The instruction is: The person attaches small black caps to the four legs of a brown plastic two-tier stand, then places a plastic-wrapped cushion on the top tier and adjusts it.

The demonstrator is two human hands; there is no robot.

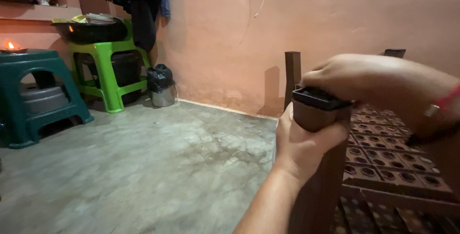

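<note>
The brown stool leg (314, 114) stood up at the right of the view, its top end capped with a black foot cap (318, 98). The left hand (304, 145) was wrapped around the leg just under that cap, fingers clenched on the plastic, thumb side toward the camera. The right hand (364, 78) came over from the right and lay on top of the cap, fingers curled down on its far edge and gripping it; a red band sat at that wrist. So the cap was caught between the two hands, one below, one above.

Behind them lay the upturned brown stool (393, 159), its patterned seat underside facing up, another leg (292, 78) rising beyond. Out to the left across the grey floor (143, 167) stood a green stool (108, 71) bearing a black basin (91, 30), and a dark teal stool (36, 92) with a small flame (10, 46) on it. A black bag in a steel pot (161, 85) sat against the pink wall (311, 18).
</note>
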